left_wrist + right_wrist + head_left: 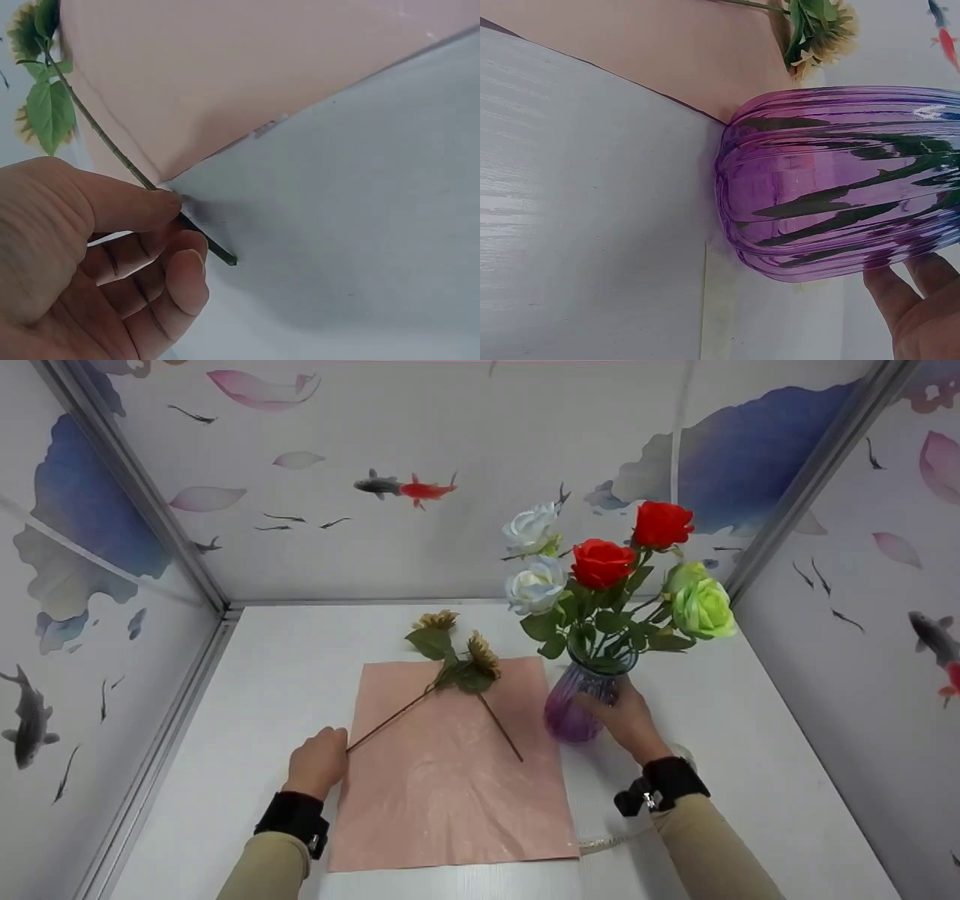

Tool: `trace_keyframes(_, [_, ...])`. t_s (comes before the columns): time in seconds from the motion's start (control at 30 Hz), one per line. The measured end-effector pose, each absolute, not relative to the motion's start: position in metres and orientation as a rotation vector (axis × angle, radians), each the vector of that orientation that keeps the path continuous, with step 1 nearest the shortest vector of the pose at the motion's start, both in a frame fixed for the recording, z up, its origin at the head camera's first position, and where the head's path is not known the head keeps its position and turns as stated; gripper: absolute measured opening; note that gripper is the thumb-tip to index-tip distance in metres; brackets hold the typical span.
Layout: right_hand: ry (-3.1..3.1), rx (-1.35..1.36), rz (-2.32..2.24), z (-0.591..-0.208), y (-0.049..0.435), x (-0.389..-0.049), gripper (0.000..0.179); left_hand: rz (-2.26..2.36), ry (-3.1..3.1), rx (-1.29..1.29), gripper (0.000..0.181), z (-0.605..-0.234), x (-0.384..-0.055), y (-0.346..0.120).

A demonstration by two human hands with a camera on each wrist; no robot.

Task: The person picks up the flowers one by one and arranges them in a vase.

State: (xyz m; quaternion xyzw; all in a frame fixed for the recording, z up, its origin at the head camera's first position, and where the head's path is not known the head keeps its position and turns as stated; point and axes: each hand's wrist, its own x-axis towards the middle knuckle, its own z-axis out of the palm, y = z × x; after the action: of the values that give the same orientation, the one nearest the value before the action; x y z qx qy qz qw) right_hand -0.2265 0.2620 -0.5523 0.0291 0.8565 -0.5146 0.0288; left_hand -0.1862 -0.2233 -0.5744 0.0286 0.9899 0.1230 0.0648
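Note:
Between thumb and fingers, my left hand pinches the lower stem of a yellow artificial flower. The cut stem end pokes out past the fingertips in the left wrist view. A second yellow flower's stem lies on a pink sheet of wrapping paper; the two blossoms sit close together near its far edge. At the right, my right hand grips the side of a purple ribbed glass vase. Red roses, pale blue-white roses and a green rose stand in the vase.
The white tabletop is enclosed by printed panels with fish and petals, joined by metal corner frames. A pale strip lies on the table by the paper's lower right corner.

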Motion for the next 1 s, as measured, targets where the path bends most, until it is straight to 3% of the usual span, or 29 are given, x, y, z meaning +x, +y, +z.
trace_keyframes(0.73, [2.648, 0.099, -1.591, -0.55, 0.26, -0.225, 0.099, 0.589, 3.14, 0.158, 0.027, -0.585, -0.237, -0.127])
trace_keyframes(1.0, [2.656, 0.105, -1.556, -0.552, 0.261, -0.227, 0.101, 0.637, 3.163, 0.093, 0.014, -0.592, -0.24, -0.117])
